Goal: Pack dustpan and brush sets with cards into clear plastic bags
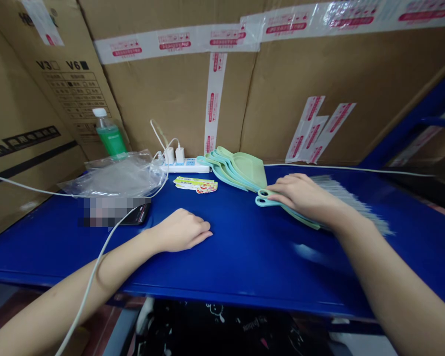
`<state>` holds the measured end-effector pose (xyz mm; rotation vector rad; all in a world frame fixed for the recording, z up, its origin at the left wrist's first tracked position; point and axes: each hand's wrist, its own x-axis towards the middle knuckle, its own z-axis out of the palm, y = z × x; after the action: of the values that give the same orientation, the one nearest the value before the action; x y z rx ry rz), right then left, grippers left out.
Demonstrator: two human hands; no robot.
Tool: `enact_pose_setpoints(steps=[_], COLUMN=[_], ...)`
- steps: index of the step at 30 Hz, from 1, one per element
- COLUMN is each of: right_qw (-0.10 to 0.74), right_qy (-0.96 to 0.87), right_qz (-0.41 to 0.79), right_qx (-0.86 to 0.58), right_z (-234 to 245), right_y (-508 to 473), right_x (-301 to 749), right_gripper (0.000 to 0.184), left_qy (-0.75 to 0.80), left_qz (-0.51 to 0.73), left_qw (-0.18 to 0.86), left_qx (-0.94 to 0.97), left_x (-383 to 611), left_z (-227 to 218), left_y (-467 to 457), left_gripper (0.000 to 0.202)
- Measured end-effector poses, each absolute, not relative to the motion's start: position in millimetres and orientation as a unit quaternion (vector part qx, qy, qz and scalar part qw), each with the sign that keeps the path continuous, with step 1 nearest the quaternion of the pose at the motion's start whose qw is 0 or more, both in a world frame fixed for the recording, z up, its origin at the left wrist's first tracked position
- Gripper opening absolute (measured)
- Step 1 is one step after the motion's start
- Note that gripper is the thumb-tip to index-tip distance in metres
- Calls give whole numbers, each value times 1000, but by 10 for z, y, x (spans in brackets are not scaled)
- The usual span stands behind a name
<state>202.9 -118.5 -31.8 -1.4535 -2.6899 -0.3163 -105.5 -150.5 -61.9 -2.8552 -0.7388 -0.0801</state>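
My right hand [303, 196] lies palm down on the handles of a stack of small pastel green and blue plastic dustpans [237, 169] on the blue table [244, 257]. Its fingers curl over the ringed handle ends [264, 197]. Behind that hand, blurred grey brush bristles [350, 200] stretch to the right. My left hand [180, 230] rests on the tabletop as a loose fist, holding nothing visible. A few printed labels [196, 184] sit between the two hands, farther back.
A crumpled clear plastic bag [118, 175], a green bottle [109, 134] and a white power strip with chargers [178, 160] stand at the back left. A phone [133, 213] with a white cable lies near my left arm. Taped cardboard boxes [304, 79] wall in the table.
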Motion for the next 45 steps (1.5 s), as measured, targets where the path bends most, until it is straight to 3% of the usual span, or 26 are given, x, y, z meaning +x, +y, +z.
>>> enact_pose_setpoints(steps=[8,26,45], right_qw=[32,3,68], right_qy=[-882,-867,-863], right_qz=[-94,-81,-108], right_qx=[-461,-491,-490], right_z=[-351,-313,-408], right_y=[-1174,-1203,-1150], right_x=[2011,1994,2097], right_gripper=[30,27,50], left_qy=[-244,-254,-240], left_qz=[-36,-21,-48], left_qw=[92,89,86], left_qx=[-965,-963,-966], left_x=[-1068,-1055,-1066], left_z=[-626,-601,-632], left_y=[-1495,-1515,-1498], left_gripper=[36,33,37])
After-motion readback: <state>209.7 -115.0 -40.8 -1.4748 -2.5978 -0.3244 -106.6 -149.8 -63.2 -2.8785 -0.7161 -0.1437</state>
